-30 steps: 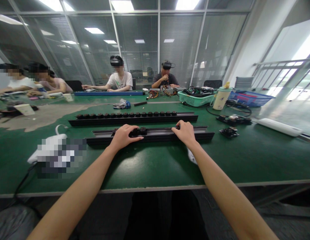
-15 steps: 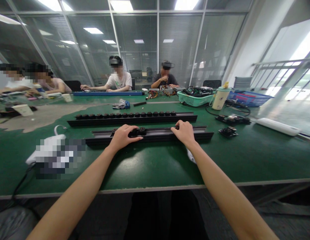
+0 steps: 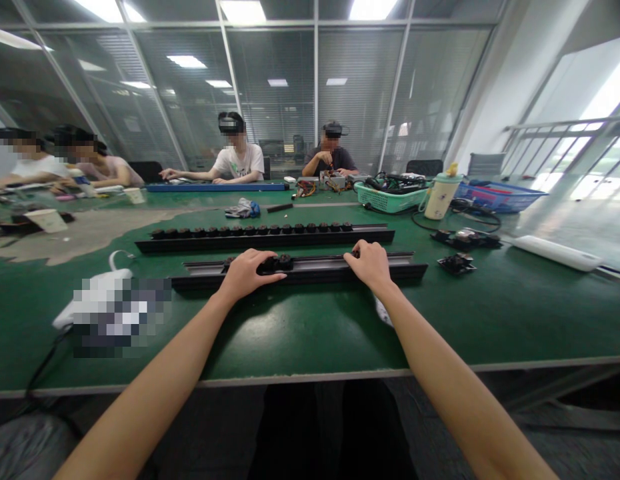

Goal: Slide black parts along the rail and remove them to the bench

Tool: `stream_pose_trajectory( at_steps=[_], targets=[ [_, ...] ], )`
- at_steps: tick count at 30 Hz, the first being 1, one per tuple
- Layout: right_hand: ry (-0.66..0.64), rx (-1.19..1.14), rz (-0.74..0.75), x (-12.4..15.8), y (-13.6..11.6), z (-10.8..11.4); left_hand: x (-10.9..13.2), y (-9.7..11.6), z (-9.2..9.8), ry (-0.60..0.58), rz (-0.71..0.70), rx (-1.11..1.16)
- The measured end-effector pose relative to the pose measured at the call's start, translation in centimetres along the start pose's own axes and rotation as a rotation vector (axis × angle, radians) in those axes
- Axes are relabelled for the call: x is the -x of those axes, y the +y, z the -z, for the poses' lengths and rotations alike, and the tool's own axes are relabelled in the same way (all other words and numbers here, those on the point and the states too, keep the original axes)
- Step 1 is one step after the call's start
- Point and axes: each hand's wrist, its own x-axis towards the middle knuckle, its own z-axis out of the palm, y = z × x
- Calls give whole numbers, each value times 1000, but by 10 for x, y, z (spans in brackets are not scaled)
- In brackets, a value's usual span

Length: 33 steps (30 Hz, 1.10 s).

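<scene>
L hand (image 3: 247, 275) over black knobs (image 3: 277, 263), R hand (image 3: 371, 263) on alu rail (image 3: 320, 265), fingers (image 3: 353, 255) curled, prob. steadying it; any pinch unclear.

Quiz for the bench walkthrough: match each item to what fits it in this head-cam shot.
Column 1
1. left hand
2. right hand
3. back rail
4. green basket

Column 2
A. Holds tangled black cables
B. Carries a long row of black knobs
C. Cupped over black knobs on the front rail
D. Resting on the same rail, right of centre

Right pairs: 1-C, 2-D, 3-B, 4-A
</scene>
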Motion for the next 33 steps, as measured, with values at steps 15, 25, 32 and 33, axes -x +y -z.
stream_pose_trajectory(
  at_steps=[15,25,32,33],
  targets=[
    [-1,11,-23,0,1,3,1,-1,0,1,-7,-3],
    [-3,25,-35,0,1,4,0,1,1,3,5,13],
    [-18,53,-28,1,-1,7,0,-1,0,5,4,-6],
    [-21,59,-26,1,-1,7,0,0,0,3,7,-6]
  ],
)
